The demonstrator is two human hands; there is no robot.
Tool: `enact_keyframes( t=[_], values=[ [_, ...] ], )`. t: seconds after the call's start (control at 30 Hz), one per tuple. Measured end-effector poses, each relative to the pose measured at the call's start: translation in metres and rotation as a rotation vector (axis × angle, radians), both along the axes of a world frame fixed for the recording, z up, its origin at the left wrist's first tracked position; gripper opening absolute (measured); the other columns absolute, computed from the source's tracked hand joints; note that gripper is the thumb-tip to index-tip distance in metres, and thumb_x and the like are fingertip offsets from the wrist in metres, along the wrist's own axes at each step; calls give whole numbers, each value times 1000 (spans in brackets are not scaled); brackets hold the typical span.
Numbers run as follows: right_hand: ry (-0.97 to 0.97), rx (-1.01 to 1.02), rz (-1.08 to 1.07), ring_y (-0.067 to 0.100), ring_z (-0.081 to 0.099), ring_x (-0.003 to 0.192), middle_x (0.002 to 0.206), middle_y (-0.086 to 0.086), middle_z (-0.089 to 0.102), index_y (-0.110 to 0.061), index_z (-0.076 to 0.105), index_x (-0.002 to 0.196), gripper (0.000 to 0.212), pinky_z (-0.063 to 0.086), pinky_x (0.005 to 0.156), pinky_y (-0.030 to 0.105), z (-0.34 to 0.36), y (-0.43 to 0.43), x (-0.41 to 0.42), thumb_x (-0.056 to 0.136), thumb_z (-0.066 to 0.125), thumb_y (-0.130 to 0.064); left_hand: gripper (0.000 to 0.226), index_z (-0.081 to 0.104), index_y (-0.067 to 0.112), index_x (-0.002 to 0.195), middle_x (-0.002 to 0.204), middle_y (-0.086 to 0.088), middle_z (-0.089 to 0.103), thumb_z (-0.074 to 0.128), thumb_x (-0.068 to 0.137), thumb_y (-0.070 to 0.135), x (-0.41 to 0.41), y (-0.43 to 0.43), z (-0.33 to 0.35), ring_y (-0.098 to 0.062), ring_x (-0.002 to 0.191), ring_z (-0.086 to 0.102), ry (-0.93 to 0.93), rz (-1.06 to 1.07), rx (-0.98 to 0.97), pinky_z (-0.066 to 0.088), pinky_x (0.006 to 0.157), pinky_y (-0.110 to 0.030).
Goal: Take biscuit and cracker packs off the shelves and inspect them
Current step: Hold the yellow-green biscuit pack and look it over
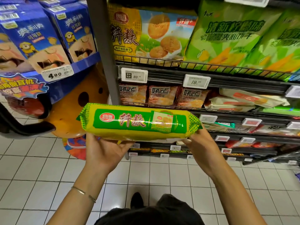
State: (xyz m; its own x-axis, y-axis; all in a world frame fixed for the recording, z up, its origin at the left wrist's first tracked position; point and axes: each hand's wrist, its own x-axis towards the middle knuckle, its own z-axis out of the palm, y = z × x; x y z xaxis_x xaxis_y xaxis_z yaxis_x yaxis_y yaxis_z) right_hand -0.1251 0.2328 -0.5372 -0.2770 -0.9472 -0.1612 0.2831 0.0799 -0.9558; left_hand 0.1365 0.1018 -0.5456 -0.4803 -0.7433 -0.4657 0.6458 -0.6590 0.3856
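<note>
Supermarket aisle, tiled floor [40, 168] underfoot. Biscuit pack [139, 122], yellow-green, held level in mid-air, off shelves, label turned up toward camera. Left end cradled by left hand [103, 151], fingers hidden behind wrapper; right end gripped by right hand [201, 143] beside crimped seal. Risks judged: glossy film could slip if grip is loosened while pack is turned; biscuits could be cracked by squeezing; shelf rail [227, 78] behind could be knocked by swung end.

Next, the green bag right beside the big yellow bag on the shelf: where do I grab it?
I'd pinch the green bag high on its face, coming from the front and lifting up: it stands upright and the wire rail fences its bottom edge.
</note>
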Motion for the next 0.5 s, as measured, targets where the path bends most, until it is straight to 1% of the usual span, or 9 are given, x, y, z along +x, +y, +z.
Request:
enact_keyframes(
  t=[0.07,0.17,0.2,0.27,0.33,0.37,0.43,0.47,0.5],
  values=[
    [48,-31,68,35,53,139,148,14,57,-23,42,155,74,42,111,47,1,3,0,86,65,-8,62,62,24,145,144,-18,64,49,101,66,2,2,-1,-49,128,62,9,-38,-15,45,105,-74],
    [44,-22,119,31,54,139,149,10,58,-22,39,157,82,49,107,35,-1,8,5,83,75,-18,68,61,28,146,145,-16,63,50,97,74,4,3,-6,-50,129,61,4,-72,-32,43,106,-75],
    [28,-12,100,30,55,138,147,10,60,-19,41,156,82,50,105,32,-2,9,7,82,76,-20,73,59,29,147,146,-15,63,53,94,78,4,4,-5,-50,129,61,3,-98,-55,43,107,-75],
    [4,-19,52,30,58,135,143,10,64,-14,49,149,71,52,102,30,-3,9,8,84,76,-21,88,57,29,149,147,-15,62,67,80,82,6,5,-1,-50,130,61,-2,-127,-105,46,105,-72],
    [4,-29,17,31,59,133,140,11,66,-11,55,143,57,52,102,32,0,10,7,88,71,-16,98,59,28,147,143,-14,65,84,66,74,8,7,4,-47,129,63,-20,-168,-157,53,99,-66],
    [7,-31,0,31,60,132,138,11,67,-11,57,141,54,53,101,33,2,10,7,88,69,-16,97,63,25,143,138,-13,69,91,61,68,9,8,6,-43,127,65,-48,-197,-188,56,98,-63],
    [-2,-23,-17,29,64,125,132,9,70,-14,61,135,52,54,96,36,3,11,6,85,74,-22,85,70,20,131,119,-7,76,98,58,52,7,9,9,-34,118,71,-103,-222,-252,60,94,-52],
    [-13,-15,-21,29,67,120,129,10,71,-15,64,131,52,55,92,37,5,12,7,82,76,-26,76,67,20,128,112,-5,75,96,62,44,6,11,10,-31,113,72,-126,-215,-280,62,89,-46],
    [-23,-11,-30,30,68,116,126,11,72,-17,66,128,53,55,89,37,5,13,6,78,76,-30,64,65,22,125,110,-3,74,90,68,39,4,13,10,-30,110,71,-143,-195,-306,63,83,-42]
  ],
)
